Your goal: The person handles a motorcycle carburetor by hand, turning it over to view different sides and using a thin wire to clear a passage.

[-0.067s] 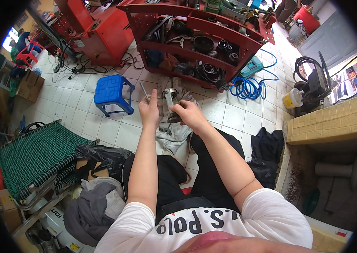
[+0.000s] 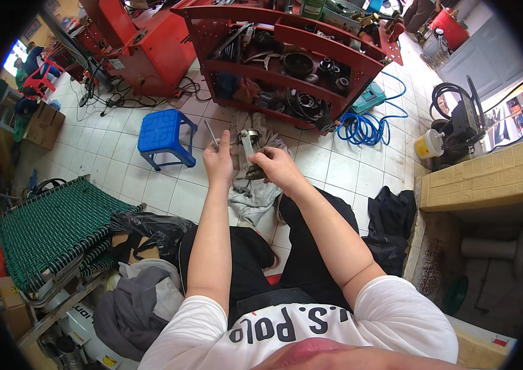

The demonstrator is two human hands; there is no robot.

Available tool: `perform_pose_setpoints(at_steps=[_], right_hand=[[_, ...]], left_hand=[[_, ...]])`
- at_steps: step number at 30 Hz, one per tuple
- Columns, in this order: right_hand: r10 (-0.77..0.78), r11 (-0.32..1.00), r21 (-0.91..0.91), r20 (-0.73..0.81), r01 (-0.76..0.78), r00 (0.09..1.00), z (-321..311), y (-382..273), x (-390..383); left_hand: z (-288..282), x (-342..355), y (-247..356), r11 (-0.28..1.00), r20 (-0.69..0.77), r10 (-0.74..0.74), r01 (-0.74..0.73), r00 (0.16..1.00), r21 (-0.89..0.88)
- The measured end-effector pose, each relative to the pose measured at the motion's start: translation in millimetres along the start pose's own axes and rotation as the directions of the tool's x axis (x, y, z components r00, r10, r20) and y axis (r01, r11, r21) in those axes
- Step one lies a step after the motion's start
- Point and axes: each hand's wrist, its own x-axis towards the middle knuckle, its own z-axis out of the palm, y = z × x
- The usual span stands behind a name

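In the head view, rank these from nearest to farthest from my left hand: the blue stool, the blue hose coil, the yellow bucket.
Measured from the left hand:
1. Blue stool, just to its left on the tiled floor.
2. Blue hose coil, off to the right beside the red shelf rack.
3. Yellow bucket, farther right, past the hose.

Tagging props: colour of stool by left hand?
Blue plastic stool, clearest in the head view.

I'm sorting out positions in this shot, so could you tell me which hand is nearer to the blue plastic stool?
The left. The left hand, gripping a thin metal tool, is just right of the blue stool. The right hand holds a metal part farther right, beyond the left hand.
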Motion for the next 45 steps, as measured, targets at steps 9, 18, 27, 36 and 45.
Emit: perform_pose_setpoints(at_steps=[9, 18, 27, 36, 45], right_hand=[[-0.086, 0.995, -0.051, -0.023, 0.085, 0.996, 2, 9, 6], [-0.141, 0.986, -0.099, -0.036, 0.137, 0.989, 3, 13, 5], [-0.165, 0.961, -0.225, -0.014, 0.158, 0.986, 4, 14, 5], [-0.163, 0.975, -0.159, -0.050, 0.153, 0.985, 4, 22, 14], [-0.113, 0.993, -0.047, -0.114, 0.108, 0.987, 4, 7, 5]], left_hand=[[-2, 1, 0, 0.998, -0.012, -0.008, 0.009, 1.000, 0.061], [-1, 2, 2, 0.981, -0.070, 0.127, -0.114, 0.989, 0.159], [-1, -3, 7, 0.990, -0.140, 0.026, -0.006, 0.990, 0.139], [-2, 0, 1, 0.991, -0.047, -0.029, 0.022, 0.998, -0.129], [-5, 5, -7, 0.993, 0.063, 0.112, -0.109, 0.992, -0.048]])
